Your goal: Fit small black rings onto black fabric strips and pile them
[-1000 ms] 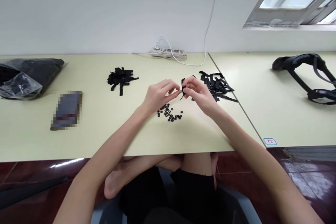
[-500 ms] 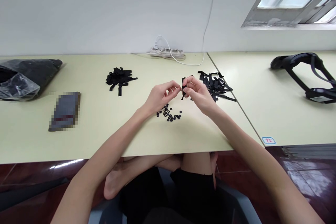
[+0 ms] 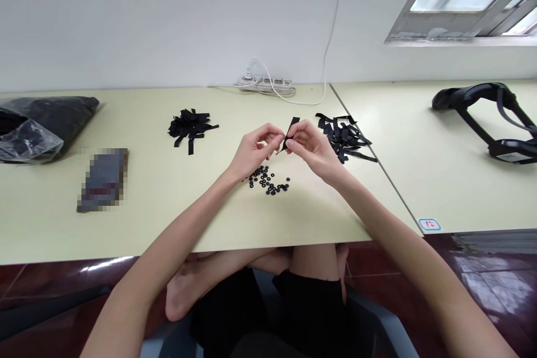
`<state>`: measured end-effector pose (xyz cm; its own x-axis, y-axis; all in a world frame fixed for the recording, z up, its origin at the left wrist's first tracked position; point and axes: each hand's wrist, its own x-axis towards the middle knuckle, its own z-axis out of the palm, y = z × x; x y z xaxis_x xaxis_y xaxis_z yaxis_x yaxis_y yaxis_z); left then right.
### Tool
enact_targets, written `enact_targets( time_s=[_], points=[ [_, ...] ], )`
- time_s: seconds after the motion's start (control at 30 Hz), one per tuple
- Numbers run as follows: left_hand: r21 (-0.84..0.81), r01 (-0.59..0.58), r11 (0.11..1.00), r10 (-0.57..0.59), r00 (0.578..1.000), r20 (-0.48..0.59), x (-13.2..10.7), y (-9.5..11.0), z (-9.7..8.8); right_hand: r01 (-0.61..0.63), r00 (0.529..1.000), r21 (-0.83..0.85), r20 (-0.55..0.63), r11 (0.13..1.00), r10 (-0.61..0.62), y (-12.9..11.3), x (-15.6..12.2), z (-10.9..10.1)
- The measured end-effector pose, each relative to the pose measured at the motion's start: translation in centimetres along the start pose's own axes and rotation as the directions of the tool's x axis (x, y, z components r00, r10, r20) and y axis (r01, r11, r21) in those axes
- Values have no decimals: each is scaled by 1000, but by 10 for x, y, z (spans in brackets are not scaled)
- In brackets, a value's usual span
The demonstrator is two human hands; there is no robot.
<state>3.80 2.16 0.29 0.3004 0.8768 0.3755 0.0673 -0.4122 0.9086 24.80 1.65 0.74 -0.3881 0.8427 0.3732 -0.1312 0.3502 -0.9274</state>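
A short black fabric strip [image 3: 293, 124] stands tilted between my hands, above the table. My right hand [image 3: 312, 148] pinches it near its middle, thumb in front and fingers curled behind. Fingers of my left hand [image 3: 258, 148] are pinched together right beside the strip, their tips touching or almost touching it; whatever they hold is too small and hidden to tell. Below my hands lie several small round black pieces with holes [image 3: 268, 179], partly covered by my left wrist. Loose black strips [image 3: 344, 137] are heaped just right of my right hand.
Another pile of black strips [image 3: 191, 124] lies to the left. Further left are a blurred dark packet [image 3: 103, 179] and a clear plastic bag [image 3: 42, 128] with black contents. A power strip [image 3: 266, 85] with a white cable sits by the wall. A black headset [image 3: 512, 151] rests at right.
The strip has turned from nearly upright to a slant, its top end now leaning right. My left hand has shifted slightly left, and both hands stay close together.
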Motion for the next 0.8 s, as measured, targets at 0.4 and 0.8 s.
enact_targets(
  time_s=[0.4,0.8],
  points=[
    [-40,27,999,-25,998,53,2,2,-4,-12,995,-73,-95,997,5,1,0,-1],
    [-76,68,995,-64,997,54,4,-1,-6,46,996,-123,-64,991,-55,0,-3,1]
  ],
)
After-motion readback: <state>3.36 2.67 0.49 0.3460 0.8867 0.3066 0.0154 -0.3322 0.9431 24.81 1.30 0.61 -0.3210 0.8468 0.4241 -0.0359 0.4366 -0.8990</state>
